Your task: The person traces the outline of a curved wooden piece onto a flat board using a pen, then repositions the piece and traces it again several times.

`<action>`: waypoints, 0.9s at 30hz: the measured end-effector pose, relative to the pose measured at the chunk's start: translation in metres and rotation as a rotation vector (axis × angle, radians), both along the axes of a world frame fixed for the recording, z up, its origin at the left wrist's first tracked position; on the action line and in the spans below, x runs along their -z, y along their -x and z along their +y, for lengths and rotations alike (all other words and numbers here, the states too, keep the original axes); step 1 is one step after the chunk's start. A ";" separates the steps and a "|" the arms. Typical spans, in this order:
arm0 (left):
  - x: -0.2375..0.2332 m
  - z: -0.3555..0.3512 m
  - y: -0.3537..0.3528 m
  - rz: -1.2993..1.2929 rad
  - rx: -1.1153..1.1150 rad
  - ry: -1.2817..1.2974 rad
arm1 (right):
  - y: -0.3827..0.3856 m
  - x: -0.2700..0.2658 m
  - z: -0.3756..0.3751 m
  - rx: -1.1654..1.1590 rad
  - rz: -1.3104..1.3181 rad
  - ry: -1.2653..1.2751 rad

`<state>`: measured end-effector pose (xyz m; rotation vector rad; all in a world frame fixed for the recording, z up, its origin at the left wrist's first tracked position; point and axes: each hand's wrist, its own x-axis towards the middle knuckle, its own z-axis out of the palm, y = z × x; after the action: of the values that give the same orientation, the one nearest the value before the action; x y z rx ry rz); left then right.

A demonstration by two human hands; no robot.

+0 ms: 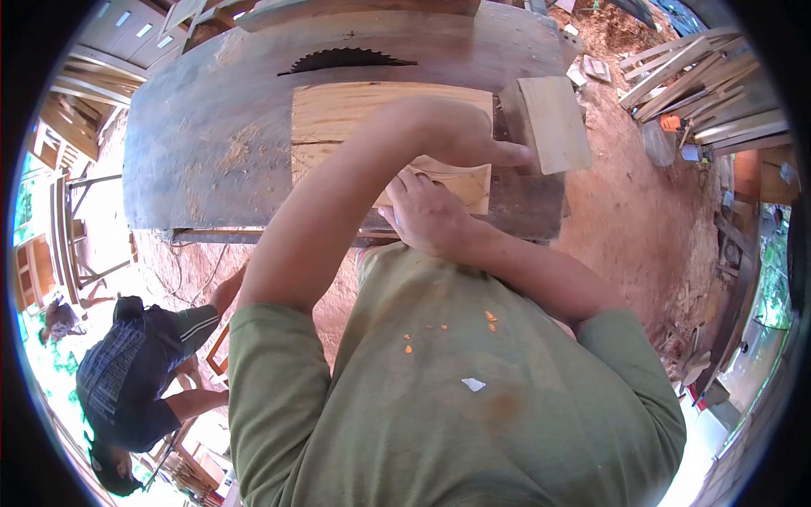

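A pale wooden board (338, 110) with dark pencil-like lines lies flat on the worn saw table (203, 135). My left hand (465, 139) reaches across over the board's right part. One finger stretches toward a thick wooden block (553, 127) and appears to touch its lower left side; the other fingers are hidden beneath the hand. Below it, my right hand (427, 211) rests on the board's near edge, its fingers spread over the wood. My forearms cross, the left one farther from my body. Anything under the left hand is out of sight.
A toothed circular saw blade (346, 61) sticks up through the table beyond the board. Sawdust (241, 144) lies on the tabletop. Lumber (693, 80) is stacked at the right. Another person (139, 372) bends over at the lower left. Reddish dirt floor (625, 228) surrounds the table.
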<state>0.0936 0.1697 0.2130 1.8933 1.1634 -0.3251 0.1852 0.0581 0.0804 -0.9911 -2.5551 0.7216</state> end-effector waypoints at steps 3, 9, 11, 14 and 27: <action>0.003 0.000 0.000 0.027 0.008 -0.009 | -0.004 0.001 0.000 0.002 -0.010 -0.014; 0.002 -0.001 0.003 0.030 0.029 -0.021 | -0.045 -0.014 0.005 -0.023 0.017 0.174; 0.004 -0.002 0.004 0.021 0.015 -0.025 | -0.065 -0.016 0.005 -0.021 0.067 0.179; 0.001 -0.004 0.004 0.017 0.002 -0.023 | -0.093 -0.018 0.009 0.028 0.061 0.192; 0.003 -0.007 0.011 0.031 -0.043 -0.067 | -0.171 -0.032 0.061 0.294 0.169 0.516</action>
<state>0.0822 0.1626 0.2095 1.9242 1.2484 -0.2957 0.3565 0.1192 0.1121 -1.3535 -2.0531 1.3440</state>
